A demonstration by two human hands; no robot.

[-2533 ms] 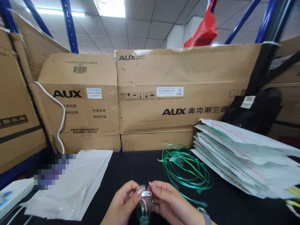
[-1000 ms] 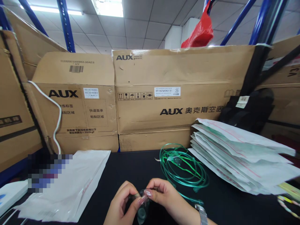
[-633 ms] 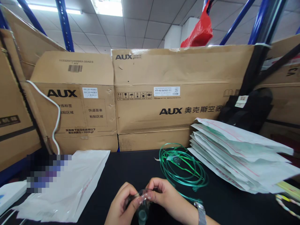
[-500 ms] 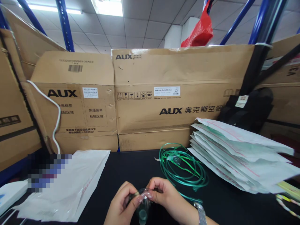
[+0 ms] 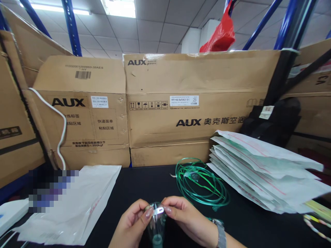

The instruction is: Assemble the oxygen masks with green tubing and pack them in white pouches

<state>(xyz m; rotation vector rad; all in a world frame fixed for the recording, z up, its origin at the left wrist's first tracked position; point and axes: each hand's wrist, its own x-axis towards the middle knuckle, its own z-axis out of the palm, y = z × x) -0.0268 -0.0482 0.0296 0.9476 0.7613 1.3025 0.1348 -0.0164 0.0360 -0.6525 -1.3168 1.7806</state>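
At the bottom centre, my left hand (image 5: pixel 130 225) and my right hand (image 5: pixel 184 218) both pinch a clear plastic mask (image 5: pixel 156 224) with a green port at its lower end. Thumbs and fingertips press on the small metal strip (image 5: pixel 158 210) at the mask's top edge. The mask stands upright between my hands, just above the black table (image 5: pixel 144 186). Behind my right hand a coil of green tubing (image 5: pixel 200 182) lies on the table, and one strand runs from it toward my right wrist.
A stack of white plastic pouches (image 5: pixel 261 168) lies at the right, and an empty white pouch (image 5: pixel 77 199) lies flat at the left. Large AUX cardboard boxes (image 5: pixel 186 103) wall off the table's far edge. A white cable (image 5: pixel 62 127) hangs down at the left.
The mask has risen between my hands and its metal strip now shows on top. My fingers shifted from curling over the mask to pinching the strip's ends.
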